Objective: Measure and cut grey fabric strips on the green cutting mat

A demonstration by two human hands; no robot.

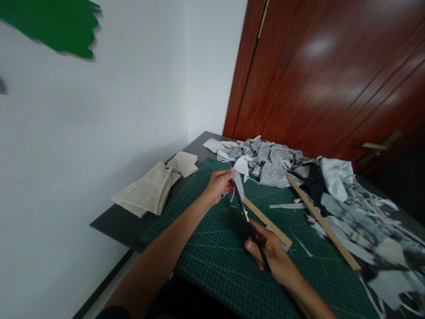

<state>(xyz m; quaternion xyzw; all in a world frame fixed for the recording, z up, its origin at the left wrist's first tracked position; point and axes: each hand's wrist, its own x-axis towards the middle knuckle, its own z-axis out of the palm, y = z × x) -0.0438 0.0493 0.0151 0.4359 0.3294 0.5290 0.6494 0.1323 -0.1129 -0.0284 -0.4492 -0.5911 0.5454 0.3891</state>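
My left hand (220,185) pinches a small piece of grey fabric (238,184) above the green cutting mat (206,239). My right hand (267,248) is wrapped round the black handles of a pair of scissors (245,212). The scissor blades point away from me, up to the fabric, and lie along its left edge. Whether they are fully closed is hard to make out. A thin sliver of cloth hangs by the fingers of my left hand. Below the blades, a wooden ruler (268,222) lies on the mat.
A heap of grey fabric scraps (275,161) spreads along the back, and more scraps (381,239) cover the right side. A second wooden ruler (323,221) lies near them. Folded cream cloth (149,188) sits on the left, by the white wall. Behind the table stands a brown door (315,88).
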